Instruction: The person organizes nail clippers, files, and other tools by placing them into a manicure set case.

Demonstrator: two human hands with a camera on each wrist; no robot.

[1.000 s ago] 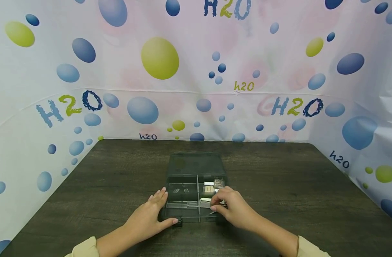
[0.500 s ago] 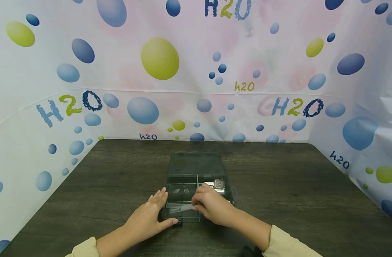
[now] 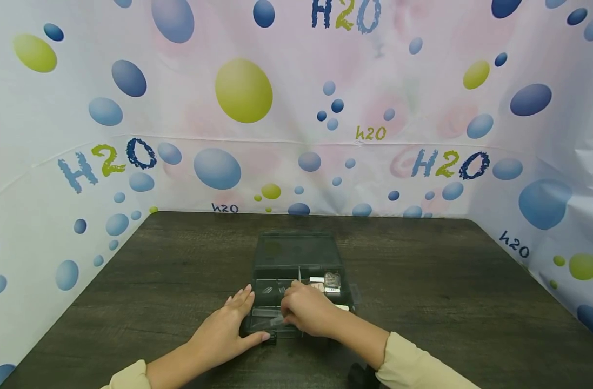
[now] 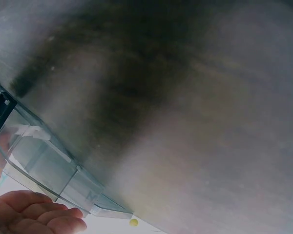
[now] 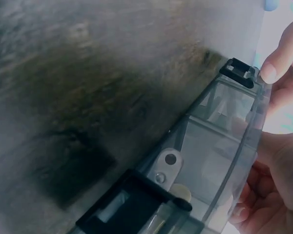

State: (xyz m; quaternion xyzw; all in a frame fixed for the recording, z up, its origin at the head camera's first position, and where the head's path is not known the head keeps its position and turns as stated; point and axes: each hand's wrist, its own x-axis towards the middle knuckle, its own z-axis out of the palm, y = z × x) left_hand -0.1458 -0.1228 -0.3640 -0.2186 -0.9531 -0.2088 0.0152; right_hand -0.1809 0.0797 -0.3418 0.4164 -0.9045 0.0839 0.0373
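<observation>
A dark see-through plastic organizer box (image 3: 296, 249) with dividers stands on the table, its lid tilted back. My left hand (image 3: 225, 323) lies against the box's left side, fingers straight, with the thumb at a black latch (image 3: 272, 337). My right hand (image 3: 308, 310) is over the front left compartment, fingertips down inside it. It pinches a thin translucent plastic strip (image 3: 277, 321), partly hidden by the fingers. In the right wrist view the right hand's fingers (image 5: 271, 183) curl behind the box wall; a pale oval piece with two round spots (image 5: 166, 165) lies in another compartment.
The back right compartment has small light packets (image 3: 318, 287) and a small clear case (image 3: 332, 279). Small slivers (image 3: 267, 290) lie in the back left one. The dark wooden table (image 3: 422, 281) extends around the box, with a patterned curtain (image 3: 374, 81) behind.
My right hand has moved left from the box's right compartments to the front left one, carrying the translucent strip and lowering it. My left hand has stayed in place.
</observation>
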